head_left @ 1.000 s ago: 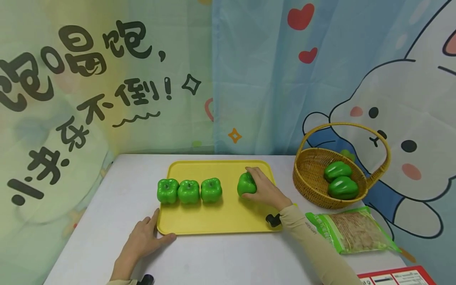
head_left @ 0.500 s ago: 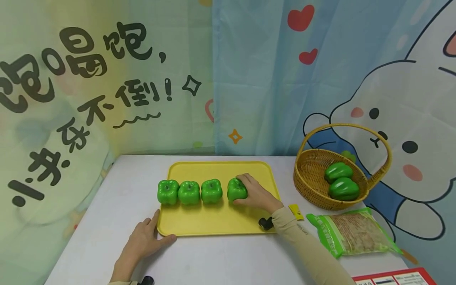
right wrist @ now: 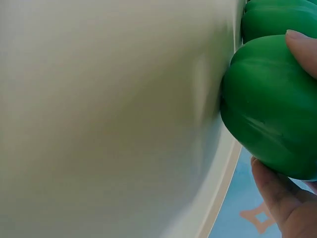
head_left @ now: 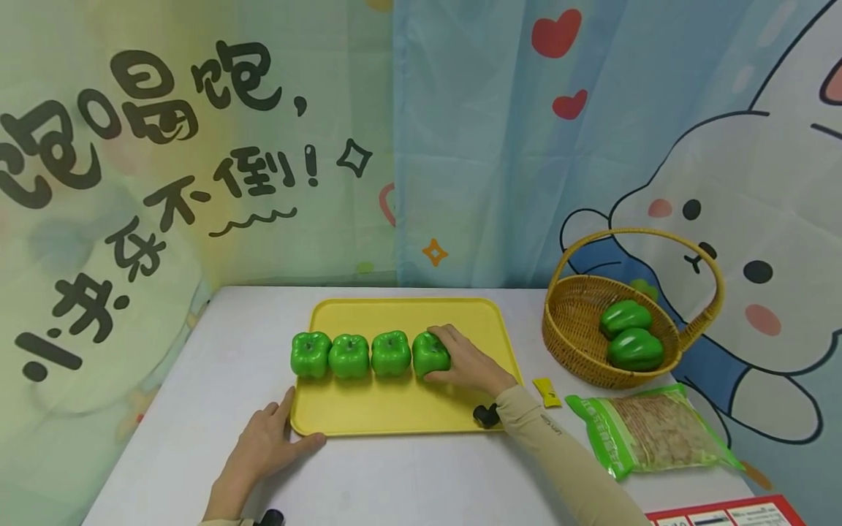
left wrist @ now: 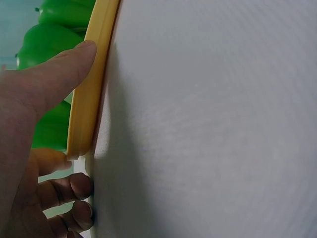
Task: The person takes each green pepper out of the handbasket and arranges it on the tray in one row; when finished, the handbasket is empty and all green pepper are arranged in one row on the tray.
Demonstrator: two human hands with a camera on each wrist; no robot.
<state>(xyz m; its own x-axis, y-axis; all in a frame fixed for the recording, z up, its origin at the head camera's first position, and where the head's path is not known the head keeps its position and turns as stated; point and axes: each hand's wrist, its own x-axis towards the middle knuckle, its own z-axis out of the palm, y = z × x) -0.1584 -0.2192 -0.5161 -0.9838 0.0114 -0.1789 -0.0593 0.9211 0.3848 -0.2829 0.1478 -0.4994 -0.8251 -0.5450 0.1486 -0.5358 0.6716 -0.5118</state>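
Green pepper [right wrist: 270,106] — between fingers [right wrist: 272,191], seemingly upright

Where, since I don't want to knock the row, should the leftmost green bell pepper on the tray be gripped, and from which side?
Probably by its near and far flanks, coming from the left: the leftmost green bell pepper stands upright, stem up, with its left side free, while the next bell pepper crowds its right. The left hand is nearest.

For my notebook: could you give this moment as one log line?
right hand: holds green pepper | left hand: at tray corner | three other peppers: lined up on tray
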